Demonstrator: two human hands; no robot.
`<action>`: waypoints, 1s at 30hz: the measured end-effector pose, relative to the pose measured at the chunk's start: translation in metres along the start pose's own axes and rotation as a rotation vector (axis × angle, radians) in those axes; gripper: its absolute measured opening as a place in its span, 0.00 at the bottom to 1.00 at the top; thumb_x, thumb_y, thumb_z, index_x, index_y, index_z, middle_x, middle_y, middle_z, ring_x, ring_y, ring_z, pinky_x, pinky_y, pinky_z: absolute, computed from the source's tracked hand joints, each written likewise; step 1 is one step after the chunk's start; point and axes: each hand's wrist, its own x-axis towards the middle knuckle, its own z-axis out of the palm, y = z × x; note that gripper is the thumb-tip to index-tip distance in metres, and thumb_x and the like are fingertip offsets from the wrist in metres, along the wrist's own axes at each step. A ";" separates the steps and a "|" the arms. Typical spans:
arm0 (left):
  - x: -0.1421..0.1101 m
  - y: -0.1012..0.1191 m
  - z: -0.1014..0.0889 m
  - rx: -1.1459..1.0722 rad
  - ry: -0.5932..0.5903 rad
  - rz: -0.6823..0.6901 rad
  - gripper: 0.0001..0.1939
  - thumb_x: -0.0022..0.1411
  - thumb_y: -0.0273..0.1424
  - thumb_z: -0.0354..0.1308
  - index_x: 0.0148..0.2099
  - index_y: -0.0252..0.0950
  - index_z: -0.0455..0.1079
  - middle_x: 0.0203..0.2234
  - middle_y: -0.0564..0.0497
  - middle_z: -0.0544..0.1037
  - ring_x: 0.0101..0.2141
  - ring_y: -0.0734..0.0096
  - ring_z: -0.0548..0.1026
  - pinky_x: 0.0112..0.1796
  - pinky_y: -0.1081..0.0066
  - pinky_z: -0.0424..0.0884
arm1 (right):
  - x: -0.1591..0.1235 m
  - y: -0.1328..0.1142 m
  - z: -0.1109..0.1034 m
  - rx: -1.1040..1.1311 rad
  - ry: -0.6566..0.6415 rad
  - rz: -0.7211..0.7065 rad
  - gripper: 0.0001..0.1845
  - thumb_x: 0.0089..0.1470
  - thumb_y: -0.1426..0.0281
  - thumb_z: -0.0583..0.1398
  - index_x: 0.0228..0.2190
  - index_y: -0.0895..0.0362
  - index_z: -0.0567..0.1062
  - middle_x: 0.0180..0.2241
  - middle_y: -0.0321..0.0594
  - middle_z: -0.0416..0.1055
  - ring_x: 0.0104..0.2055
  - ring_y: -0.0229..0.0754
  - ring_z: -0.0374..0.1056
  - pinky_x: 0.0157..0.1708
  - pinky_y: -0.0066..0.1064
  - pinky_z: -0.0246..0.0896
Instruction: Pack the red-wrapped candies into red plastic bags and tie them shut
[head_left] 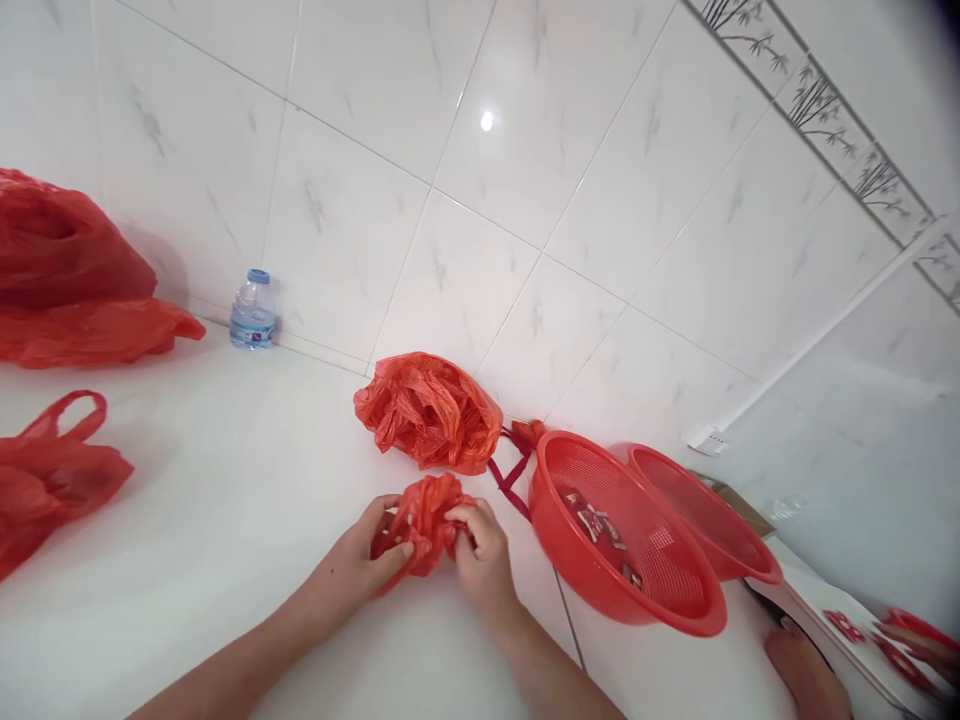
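Observation:
Between my two hands is a small crumpled red plastic bag (pixel 426 520), held just above the white table (pixel 315 560). My left hand (pixel 367 550) grips its left side, thumb in front and fingers partly behind the plastic. On the right side, my right hand (pixel 480 550) pinches the bag with bent fingers. What the bag contains, if anything, I cannot make out. Just behind it, against the tiled wall, lies a larger heap of crumpled red plastic bags (pixel 431 412), apart from my hands.
A red plastic colander (pixel 551 540) with small wrapped packets (pixel 600 525) stands at right, a second colander (pixel 757 570) beside it. A water bottle (pixel 253 315) stands by the wall. Red bags (pixel 67 270) lie at left. Another person's arm (pixel 806 670) shows lower right.

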 end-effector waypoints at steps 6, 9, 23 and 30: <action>0.004 -0.021 0.002 0.327 -0.184 0.006 0.08 0.55 0.34 0.51 0.36 0.41 0.70 0.27 0.54 0.73 0.28 0.69 0.67 0.28 0.74 0.62 | 0.005 0.006 -0.066 -0.588 -0.089 -0.155 0.19 0.55 0.81 0.48 0.39 0.52 0.73 0.40 0.44 0.69 0.39 0.44 0.66 0.40 0.37 0.63; 0.005 -0.022 0.000 0.379 -0.216 -0.028 0.09 0.56 0.34 0.49 0.36 0.40 0.69 0.26 0.54 0.69 0.26 0.71 0.64 0.27 0.74 0.60 | 0.002 0.007 -0.097 -0.860 -0.062 -0.206 0.17 0.55 0.78 0.50 0.39 0.51 0.74 0.41 0.43 0.71 0.46 0.49 0.65 0.51 0.49 0.56; 0.008 -0.015 -0.003 0.415 -0.263 -0.095 0.12 0.60 0.40 0.46 0.40 0.40 0.66 0.28 0.54 0.67 0.28 0.71 0.62 0.30 0.73 0.60 | -0.090 0.028 -0.180 -1.302 -0.053 -0.109 0.18 0.58 0.71 0.46 0.40 0.54 0.74 0.49 0.46 0.70 0.42 0.46 0.72 0.31 0.31 0.71; 0.003 -0.011 0.002 0.508 -0.230 -0.081 0.12 0.60 0.39 0.45 0.37 0.40 0.66 0.26 0.55 0.65 0.26 0.72 0.60 0.27 0.73 0.57 | -0.125 0.000 -0.213 -1.293 -0.061 0.019 0.14 0.57 0.65 0.50 0.38 0.51 0.74 0.43 0.41 0.74 0.38 0.44 0.73 0.30 0.30 0.70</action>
